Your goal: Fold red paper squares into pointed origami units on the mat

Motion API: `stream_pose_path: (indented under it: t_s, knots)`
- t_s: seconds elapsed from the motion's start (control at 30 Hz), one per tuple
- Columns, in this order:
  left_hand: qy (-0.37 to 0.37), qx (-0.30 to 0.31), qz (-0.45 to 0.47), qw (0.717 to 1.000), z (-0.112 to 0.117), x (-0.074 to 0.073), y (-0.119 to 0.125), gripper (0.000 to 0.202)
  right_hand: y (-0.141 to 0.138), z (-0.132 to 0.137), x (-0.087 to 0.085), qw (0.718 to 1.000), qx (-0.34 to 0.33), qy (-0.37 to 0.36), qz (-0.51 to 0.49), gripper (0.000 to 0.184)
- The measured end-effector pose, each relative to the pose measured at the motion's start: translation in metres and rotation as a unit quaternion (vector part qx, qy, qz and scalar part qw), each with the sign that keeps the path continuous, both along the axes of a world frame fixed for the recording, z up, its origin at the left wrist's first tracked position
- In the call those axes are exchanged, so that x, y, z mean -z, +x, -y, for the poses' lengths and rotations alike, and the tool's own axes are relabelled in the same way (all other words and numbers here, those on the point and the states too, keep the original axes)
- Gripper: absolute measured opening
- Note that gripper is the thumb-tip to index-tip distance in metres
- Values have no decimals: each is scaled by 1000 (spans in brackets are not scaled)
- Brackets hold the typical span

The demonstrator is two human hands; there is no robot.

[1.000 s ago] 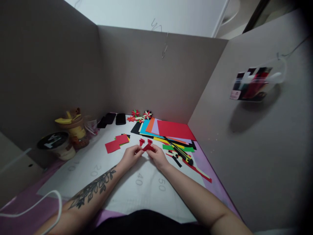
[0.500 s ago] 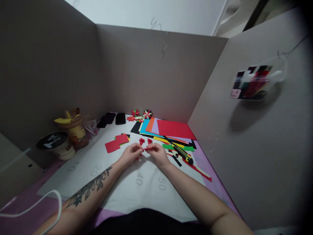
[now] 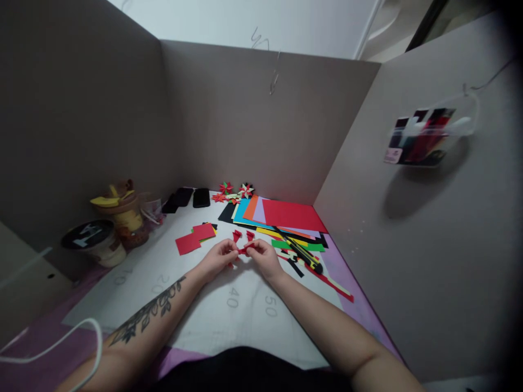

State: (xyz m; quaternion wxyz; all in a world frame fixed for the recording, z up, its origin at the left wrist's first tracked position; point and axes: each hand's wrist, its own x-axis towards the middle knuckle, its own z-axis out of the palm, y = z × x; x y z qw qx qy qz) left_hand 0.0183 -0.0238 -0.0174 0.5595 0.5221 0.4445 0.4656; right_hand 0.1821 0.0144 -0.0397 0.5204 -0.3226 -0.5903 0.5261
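My left hand [image 3: 218, 257] and my right hand [image 3: 265, 257] meet over the white cutting mat [image 3: 196, 305], both pinched on a small folded red paper piece [image 3: 244, 250] held between the fingertips. Just beyond the hands lie two small folded red pieces [image 3: 243, 236]. Red paper squares [image 3: 195, 238] rest on the mat to the left. A stack of coloured paper sheets [image 3: 281, 216] with a red sheet on top lies at the back right, and a yellow-black utility knife [image 3: 304, 256] lies beside my right hand.
Grey cardboard walls enclose the desk on three sides. Jars and a black-lidded tub [image 3: 96, 240] stand at the left. Two dark phones [image 3: 192, 197] and finished paper stars [image 3: 235, 193] lie at the back. A clear pouch [image 3: 423, 139] hangs on the right wall. A white cable [image 3: 81, 337] loops lower left.
The red piece, wider and flatter a second ago, is now folded narrow between the fingertips. Both hands have lifted slightly and drawn closer together.
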Motion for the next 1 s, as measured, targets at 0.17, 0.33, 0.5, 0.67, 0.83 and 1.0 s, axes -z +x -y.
stream_pose_path:
  t_s: [0.17,0.33,0.5,0.67,0.83,1.0]
  knots:
    - [6,-10,-29,1000,0,0,2,26,-1,-2,3,1000,14,-7,-6,15]
    - [-18,-31,-29,999,-2,6,3,26,-3,0,3,999,30,12,20,15]
    - [-41,-49,3,998,-5,9,3,24,-5,6,-3,999,24,15,38,13]
    - [-55,-36,40,997,-4,4,2,20,-6,7,-5,999,4,27,27,10]
    - [-49,-34,43,997,-5,7,1,17,-7,7,-1,999,-24,29,34,15]
    - [-40,-44,13,998,-6,13,1,19,-7,4,2,999,5,21,49,12]
